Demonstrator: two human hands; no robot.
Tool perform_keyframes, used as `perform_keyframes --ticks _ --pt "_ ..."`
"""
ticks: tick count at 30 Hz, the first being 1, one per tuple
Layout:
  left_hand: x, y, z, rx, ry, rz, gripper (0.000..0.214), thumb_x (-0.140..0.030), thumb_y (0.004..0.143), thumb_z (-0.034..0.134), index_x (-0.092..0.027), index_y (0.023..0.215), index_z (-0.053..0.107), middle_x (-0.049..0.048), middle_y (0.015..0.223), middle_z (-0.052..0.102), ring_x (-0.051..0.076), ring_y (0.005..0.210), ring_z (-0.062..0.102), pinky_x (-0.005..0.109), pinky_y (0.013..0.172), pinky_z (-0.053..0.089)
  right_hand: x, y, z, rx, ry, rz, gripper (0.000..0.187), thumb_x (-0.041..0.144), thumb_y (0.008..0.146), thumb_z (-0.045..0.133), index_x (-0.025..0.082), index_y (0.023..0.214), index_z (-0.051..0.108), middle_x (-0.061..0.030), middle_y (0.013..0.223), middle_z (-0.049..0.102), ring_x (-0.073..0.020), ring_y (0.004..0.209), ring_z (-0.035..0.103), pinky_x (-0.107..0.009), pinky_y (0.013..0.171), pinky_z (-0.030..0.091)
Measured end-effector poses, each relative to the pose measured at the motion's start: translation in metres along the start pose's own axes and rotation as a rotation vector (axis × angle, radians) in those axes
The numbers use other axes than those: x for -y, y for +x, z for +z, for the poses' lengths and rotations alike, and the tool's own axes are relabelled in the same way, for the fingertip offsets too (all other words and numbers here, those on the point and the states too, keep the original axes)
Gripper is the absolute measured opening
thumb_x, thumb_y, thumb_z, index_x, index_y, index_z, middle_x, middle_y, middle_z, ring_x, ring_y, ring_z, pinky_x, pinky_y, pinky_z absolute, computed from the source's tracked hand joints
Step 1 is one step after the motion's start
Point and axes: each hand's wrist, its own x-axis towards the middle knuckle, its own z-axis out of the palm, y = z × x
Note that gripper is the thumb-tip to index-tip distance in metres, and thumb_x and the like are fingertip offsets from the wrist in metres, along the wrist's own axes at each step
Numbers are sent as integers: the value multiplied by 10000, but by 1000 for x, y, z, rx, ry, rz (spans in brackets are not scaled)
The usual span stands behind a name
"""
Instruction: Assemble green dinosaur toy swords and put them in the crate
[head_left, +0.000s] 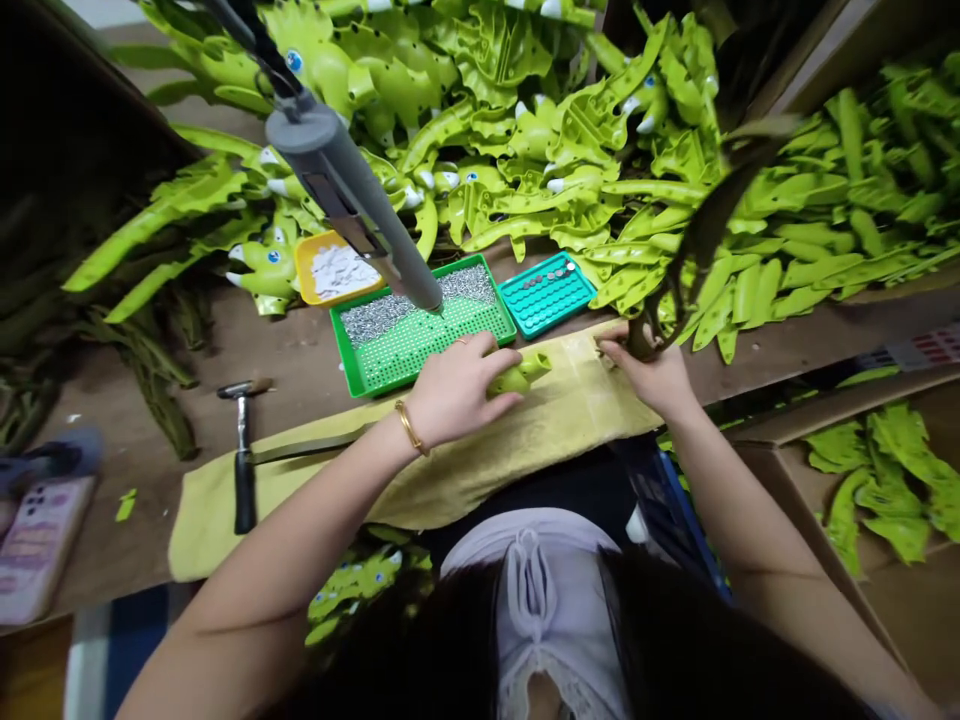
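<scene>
My left hand [457, 392] curls over a small lime-green plastic toy piece [517, 376], which lies on a yellow towel [570, 405]. My right hand [646, 370] pinches the low end of a long, blurred, dark green strip [701, 245] that rises toward the heap. A green tray of silver grains [420, 325] sits just beyond my left hand. Next to it is a teal tray with small round studs [547, 295]. A grey tube [345, 190] hangs down with its tip over the green tray.
A large heap of lime-green plastic toy parts [510, 130] covers the far bench. A yellow tray of white bits [335, 268] stands beside it. A hammer [244, 450] lies on the towel's left part. A cardboard box of green parts [862, 500] is at the right.
</scene>
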Motion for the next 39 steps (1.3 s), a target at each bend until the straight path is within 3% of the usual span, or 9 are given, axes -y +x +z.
perform_keyframes --ticks 4,7,13,18,21,25,31,36,39 --pt "3 2 3 -63 -105 -4 537 -483 844 612 -189 1282 510 116 1254 608 296 1133 591 387 871 507 10 8 27 215 188 -100 415 425 829 678 272 1203 582 -41 1173 704 -186 1141 638 -403 1036 485" --pt "4 3 4 -69 -137 -42 632 -459 814 656 -188 1344 443 117 1308 596 296 1162 592 390 918 500 14 16 39 413 289 -21 407 479 780 722 253 1108 636 -29 1079 742 -190 1066 670 -384 990 515" --pt "8 7 2 -40 -176 -23 707 -474 780 690 -195 1370 418 120 1343 584 310 1172 598 411 928 505 1 27 42 543 420 17 373 543 772 704 245 996 724 -27 1084 746 -200 1083 662 -378 1005 502" --pt "17 15 2 -33 -248 -1 723 -530 779 680 -185 1362 429 119 1326 604 296 1143 620 400 938 507 0 24 58 457 489 152 377 472 652 813 235 929 716 1 995 743 -180 986 675 -335 935 531" --pt "21 20 2 -42 -289 3 738 -571 772 668 -200 1365 431 112 1338 599 297 1157 616 408 961 502 -3 23 67 481 431 208 451 417 572 860 213 947 714 -5 985 741 -191 944 679 -349 905 546" --pt "20 24 3 -52 -282 57 682 -584 779 657 -203 1318 486 116 1312 619 305 1173 610 430 992 489 -9 19 65 463 515 232 488 443 568 859 194 961 713 -19 979 744 -199 926 684 -361 903 545" --pt "16 25 4 -36 -304 87 712 -540 771 692 -162 1335 480 133 1326 611 298 1174 611 418 976 503 -7 18 49 432 468 107 357 553 778 682 265 980 747 -16 1118 726 -196 1138 626 -390 1086 430" --pt "18 24 6 9 -327 97 750 -591 763 682 -171 1350 480 133 1337 608 305 1185 610 424 994 496 -11 14 58 300 486 205 444 644 706 700 240 883 748 -26 1012 742 -206 1023 662 -369 992 496" --pt "21 25 8 19 -352 96 777 -658 763 645 -185 1356 481 131 1358 599 315 1208 598 441 1015 486 -13 9 67 341 547 263 528 658 611 758 226 912 725 -20 969 740 -211 990 666 -351 955 518"
